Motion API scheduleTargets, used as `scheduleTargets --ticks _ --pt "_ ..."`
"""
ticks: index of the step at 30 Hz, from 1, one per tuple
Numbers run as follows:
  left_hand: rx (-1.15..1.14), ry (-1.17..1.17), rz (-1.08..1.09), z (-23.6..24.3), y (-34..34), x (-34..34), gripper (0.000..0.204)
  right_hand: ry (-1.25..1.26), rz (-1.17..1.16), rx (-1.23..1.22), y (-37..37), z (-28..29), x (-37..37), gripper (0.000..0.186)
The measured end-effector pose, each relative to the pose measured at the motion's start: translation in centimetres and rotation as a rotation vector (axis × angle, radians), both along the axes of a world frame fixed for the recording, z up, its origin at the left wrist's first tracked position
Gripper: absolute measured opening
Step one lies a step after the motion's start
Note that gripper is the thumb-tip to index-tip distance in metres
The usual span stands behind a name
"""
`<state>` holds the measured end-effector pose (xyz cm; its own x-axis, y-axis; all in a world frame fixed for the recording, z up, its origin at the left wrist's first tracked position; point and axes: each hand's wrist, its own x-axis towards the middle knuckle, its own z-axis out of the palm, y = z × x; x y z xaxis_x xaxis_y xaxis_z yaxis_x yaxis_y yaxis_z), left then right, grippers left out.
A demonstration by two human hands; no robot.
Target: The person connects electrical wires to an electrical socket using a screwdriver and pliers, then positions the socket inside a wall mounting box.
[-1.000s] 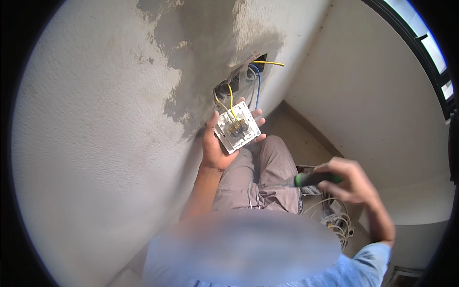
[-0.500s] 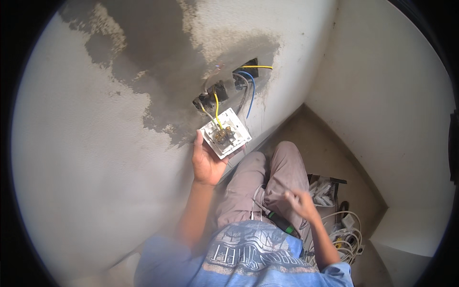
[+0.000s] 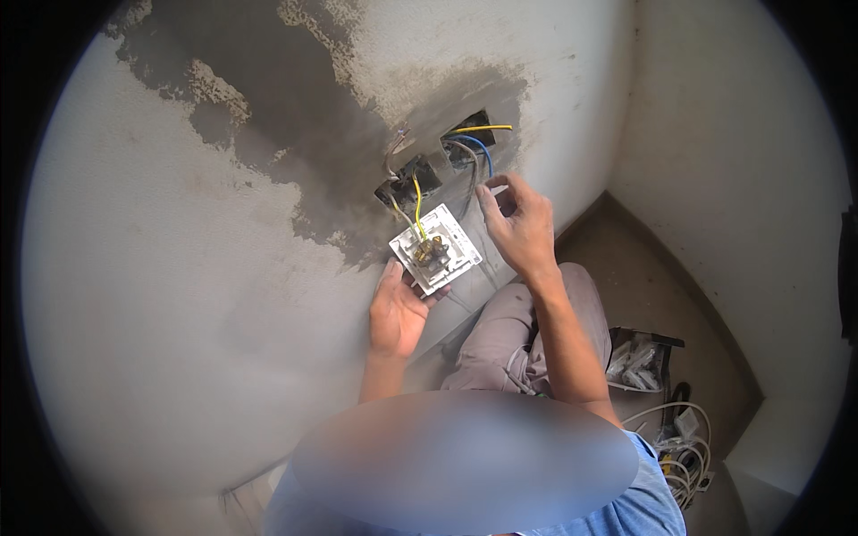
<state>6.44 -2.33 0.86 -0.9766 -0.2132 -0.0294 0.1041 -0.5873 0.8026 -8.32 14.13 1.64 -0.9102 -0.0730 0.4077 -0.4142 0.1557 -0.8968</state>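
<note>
My left hand grips a white wall socket plate by its lower left edges, its back turned toward me. Brass terminals show at the plate's middle, and a yellow-green wire and a pale wire run into them from the left wall box. Thumb and forefinger of my right hand are closed at the blue wire, which comes out of the right wall box. The blue wire's lower end is hidden by the fingers.
A yellow wire and a grey wire stick out of the right box, set in grey plaster. On the floor at right lie a tray of bagged parts and coiled white cable. A white wall stands at right.
My right hand has risen from near my lap to the blue wire. My left hand still holds the socket plate beside the boxes. The view has shifted slightly.
</note>
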Motion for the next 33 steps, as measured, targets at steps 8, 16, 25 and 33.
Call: scheduleTargets --ticks 8,16,25,33 --pt "-0.08 -0.006 0.028 -0.3 0.5 0.0 0.043 0.07 -0.056 -0.189 -2.3 -0.4 -0.7 0.029" --pt "-0.207 -0.011 0.065 0.1 0.3 0.5 0.041 0.028 0.118 -0.366 -0.8 -1.1 -2.1 0.022" --pt "-0.319 0.065 0.228 -0.2 0.0 0.1 0.031 -0.061 0.334 -0.18 1.9 3.2 -4.0 0.021" --pt "-0.439 0.09 0.338 0.1 -0.4 -0.4 0.027 -0.152 0.458 -0.089 2.3 6.4 -4.8 0.028"
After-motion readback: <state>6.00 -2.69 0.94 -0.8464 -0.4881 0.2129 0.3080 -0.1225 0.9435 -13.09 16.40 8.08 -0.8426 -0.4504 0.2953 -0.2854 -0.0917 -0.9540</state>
